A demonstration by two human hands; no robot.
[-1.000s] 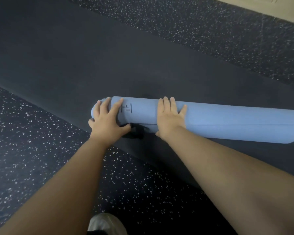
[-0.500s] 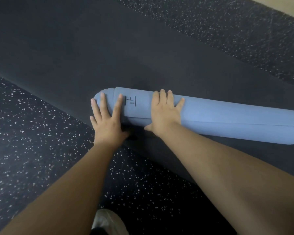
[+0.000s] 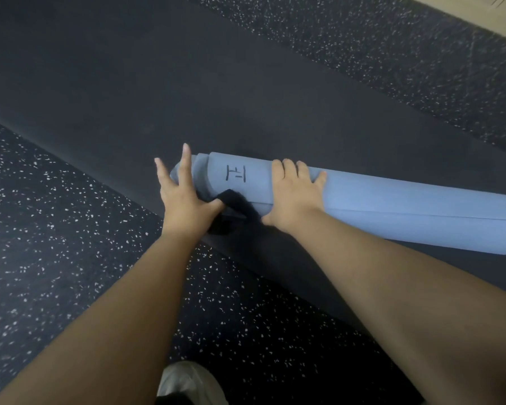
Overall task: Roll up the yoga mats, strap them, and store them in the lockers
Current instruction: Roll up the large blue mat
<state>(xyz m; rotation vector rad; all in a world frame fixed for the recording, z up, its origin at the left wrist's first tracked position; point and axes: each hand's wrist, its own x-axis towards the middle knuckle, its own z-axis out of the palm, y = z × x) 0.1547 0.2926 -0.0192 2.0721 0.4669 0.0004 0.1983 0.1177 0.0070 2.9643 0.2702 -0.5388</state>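
Observation:
A light blue yoga mat [image 3: 392,206] lies rolled up on a dark flat mat [image 3: 187,97], running from the centre to the right edge. A small black logo marks its left end. My right hand [image 3: 295,194] presses flat on top of the roll just right of the logo. At the roll's left end is my left hand [image 3: 184,200], fingers straight and spread, its thumb against a black strap [image 3: 237,206]. The strap comes up the near side of the roll between my two hands. Its lower part is lost against the dark mat.
Dark speckled rubber floor [image 3: 56,229] surrounds the flat mat on both sides. A strip of beige floor [image 3: 479,16] shows at the top right corner. My light-coloured shoe [image 3: 187,381] is at the bottom centre, near the mat's front edge.
My left hand has slid to the roll's left end and spread its fingers. The black strap, hidden half a second ago, now shows by its thumb. The right hand stays pressed on the roll.

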